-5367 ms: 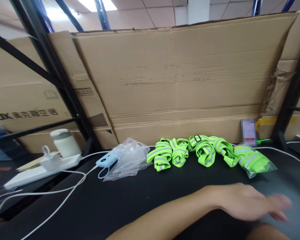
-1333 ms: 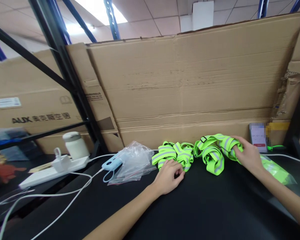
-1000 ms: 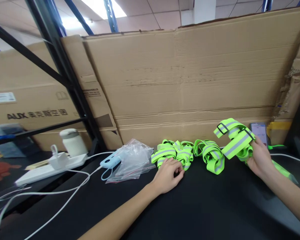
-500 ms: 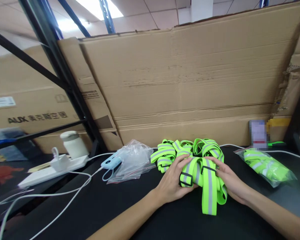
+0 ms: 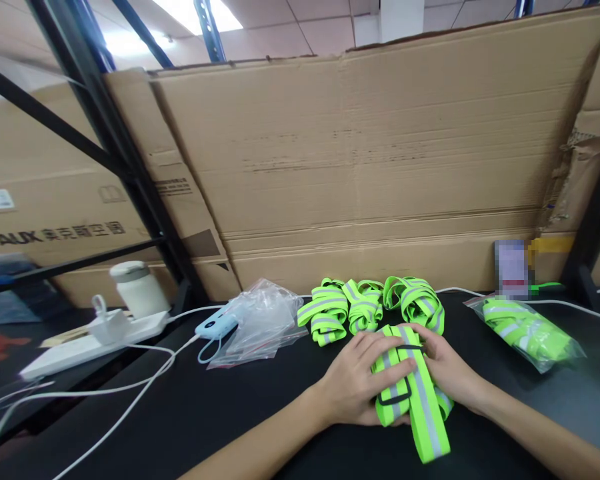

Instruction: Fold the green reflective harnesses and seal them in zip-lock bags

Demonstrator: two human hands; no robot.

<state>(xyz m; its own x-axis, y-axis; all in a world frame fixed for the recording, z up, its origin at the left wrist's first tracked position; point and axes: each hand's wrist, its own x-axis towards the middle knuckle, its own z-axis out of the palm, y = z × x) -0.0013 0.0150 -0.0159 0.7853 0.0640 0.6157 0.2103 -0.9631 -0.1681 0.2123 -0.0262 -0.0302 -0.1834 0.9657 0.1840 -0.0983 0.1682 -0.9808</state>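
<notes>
A neon-green reflective strap bundle (image 5: 416, 408) with grey stripes and a black buckle lies on the black table (image 5: 230, 413) between both hands. My left hand (image 5: 364, 381) wraps over its left side, fingers curled on it. My right hand (image 5: 444, 373) grips its right side. Just behind lie three more folded green strap bundles (image 5: 365, 307) in a row. A bagged strap bundle (image 5: 527, 330) in clear plastic rests to the right.
Empty clear plastic bags (image 5: 260, 319) and a light-blue power bank (image 5: 214, 325) lie at left, with a white power strip (image 5: 87, 335), cables and a white jar (image 5: 135, 288). A phone (image 5: 511, 268) leans on the cardboard wall (image 5: 370, 167) behind. Black rack posts (image 5: 130, 173) stand at left.
My right hand picked one strap bundle from the right of the row and carried it to the table's middle. My left hand joined it, and both pulled the bundle nearer to me.
</notes>
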